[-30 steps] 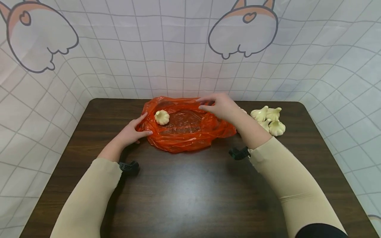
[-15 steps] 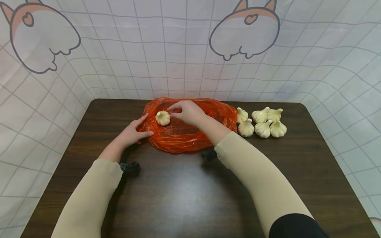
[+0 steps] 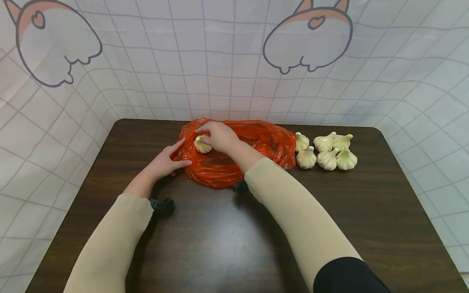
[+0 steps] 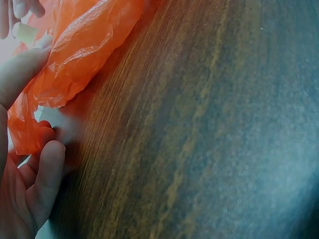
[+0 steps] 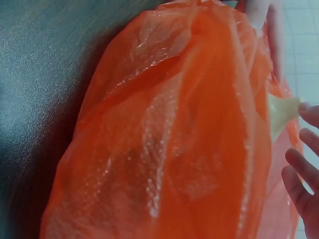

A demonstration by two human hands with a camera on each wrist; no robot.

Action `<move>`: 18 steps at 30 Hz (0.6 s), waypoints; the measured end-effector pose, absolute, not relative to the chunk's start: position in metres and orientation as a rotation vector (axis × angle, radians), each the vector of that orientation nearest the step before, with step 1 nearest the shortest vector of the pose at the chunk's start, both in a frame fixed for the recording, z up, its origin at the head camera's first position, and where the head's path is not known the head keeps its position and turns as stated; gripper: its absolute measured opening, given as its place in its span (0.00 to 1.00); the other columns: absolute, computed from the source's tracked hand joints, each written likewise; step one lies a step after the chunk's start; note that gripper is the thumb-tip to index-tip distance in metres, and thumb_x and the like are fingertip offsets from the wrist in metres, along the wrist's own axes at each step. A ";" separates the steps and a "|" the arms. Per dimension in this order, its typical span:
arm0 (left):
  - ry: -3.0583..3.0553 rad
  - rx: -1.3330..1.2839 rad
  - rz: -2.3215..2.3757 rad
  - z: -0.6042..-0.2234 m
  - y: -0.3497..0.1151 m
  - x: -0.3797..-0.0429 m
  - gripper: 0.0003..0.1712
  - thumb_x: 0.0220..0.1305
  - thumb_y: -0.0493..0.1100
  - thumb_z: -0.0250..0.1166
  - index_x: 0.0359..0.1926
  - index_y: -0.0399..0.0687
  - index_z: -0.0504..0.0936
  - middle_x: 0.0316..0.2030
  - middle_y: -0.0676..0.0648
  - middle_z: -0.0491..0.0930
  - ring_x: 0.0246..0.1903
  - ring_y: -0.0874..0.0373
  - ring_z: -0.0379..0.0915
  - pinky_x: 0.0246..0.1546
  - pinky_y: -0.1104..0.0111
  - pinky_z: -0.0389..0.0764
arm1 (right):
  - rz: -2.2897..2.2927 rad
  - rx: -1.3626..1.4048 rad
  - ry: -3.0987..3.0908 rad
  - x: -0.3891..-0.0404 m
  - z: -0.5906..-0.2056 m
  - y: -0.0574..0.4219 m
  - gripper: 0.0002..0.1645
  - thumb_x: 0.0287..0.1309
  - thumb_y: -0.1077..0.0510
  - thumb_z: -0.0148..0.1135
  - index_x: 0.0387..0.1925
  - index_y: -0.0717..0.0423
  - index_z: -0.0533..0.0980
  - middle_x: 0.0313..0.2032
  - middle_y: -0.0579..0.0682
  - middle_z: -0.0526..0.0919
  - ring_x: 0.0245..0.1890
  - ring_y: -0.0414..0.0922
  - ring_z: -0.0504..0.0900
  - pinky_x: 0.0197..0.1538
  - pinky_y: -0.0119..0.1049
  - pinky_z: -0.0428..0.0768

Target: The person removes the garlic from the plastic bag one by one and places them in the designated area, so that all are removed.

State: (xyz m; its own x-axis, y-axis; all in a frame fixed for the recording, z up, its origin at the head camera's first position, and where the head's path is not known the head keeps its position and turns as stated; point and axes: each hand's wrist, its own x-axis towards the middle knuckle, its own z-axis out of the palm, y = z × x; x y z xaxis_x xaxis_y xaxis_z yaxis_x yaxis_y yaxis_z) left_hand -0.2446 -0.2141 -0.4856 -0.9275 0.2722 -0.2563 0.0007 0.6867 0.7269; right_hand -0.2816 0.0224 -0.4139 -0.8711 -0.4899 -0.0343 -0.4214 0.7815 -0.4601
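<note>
A crinkled orange-red plastic bag (image 3: 271,138) lies on the dark wooden table (image 3: 216,240) with its mouth spread. My left hand (image 3: 165,161) grips the bag's left end, thumb (image 4: 22,72) over the plastic and other fingers curled beneath it in the left wrist view. One pale garlic bulb (image 3: 202,147) sits in the bag's left part. Over it, my right hand (image 3: 221,138) pinches the bulb near its neck. The right wrist view shows the bulb's stem (image 5: 283,110) at a fingertip, with the rest of the bulb hidden behind the bag.
Several more garlic bulbs (image 3: 327,160) stand grouped to the right of the bag, the nearest bulb (image 3: 302,142) right at its edge. Behind the table hangs a white gridded curtain (image 3: 227,61) with cartoon animal drawings.
My right hand has moved left across the bag to the garlic bulb inside, and the bulb has tilted slightly. The left hand keeps its hold on the bag's left end.
</note>
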 end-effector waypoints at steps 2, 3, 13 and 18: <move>2.550 0.220 1.104 -0.485 -0.214 -0.245 0.57 0.55 0.72 0.66 0.78 0.76 0.43 0.72 0.35 0.49 0.37 0.44 0.72 0.31 0.61 0.83 | -0.652 -0.729 2.821 -0.283 -0.415 0.021 0.22 0.68 0.47 0.61 0.63 0.36 0.77 0.64 0.39 0.74 0.65 0.41 0.70 0.64 0.40 0.70; 2.548 0.222 1.105 -0.485 -0.213 -0.244 0.58 0.55 0.72 0.67 0.78 0.76 0.43 0.72 0.35 0.49 0.37 0.44 0.72 0.31 0.61 0.83 | -0.640 -0.735 2.820 -0.283 -0.416 0.021 0.22 0.68 0.47 0.61 0.62 0.37 0.78 0.64 0.39 0.74 0.64 0.41 0.71 0.64 0.40 0.71; 2.554 0.226 1.100 -0.480 -0.211 -0.243 0.56 0.57 0.70 0.67 0.78 0.75 0.43 0.72 0.35 0.50 0.36 0.44 0.72 0.31 0.61 0.83 | -0.513 -0.774 2.883 -0.280 -0.422 0.019 0.19 0.70 0.47 0.59 0.60 0.38 0.79 0.59 0.39 0.79 0.59 0.39 0.75 0.60 0.38 0.74; 2.559 0.228 1.097 -0.481 -0.212 -0.242 0.56 0.58 0.70 0.66 0.78 0.75 0.43 0.72 0.35 0.50 0.35 0.45 0.73 0.31 0.61 0.82 | -0.577 -0.756 2.915 -0.279 -0.422 0.024 0.19 0.70 0.46 0.58 0.59 0.40 0.79 0.57 0.40 0.80 0.56 0.40 0.77 0.59 0.39 0.75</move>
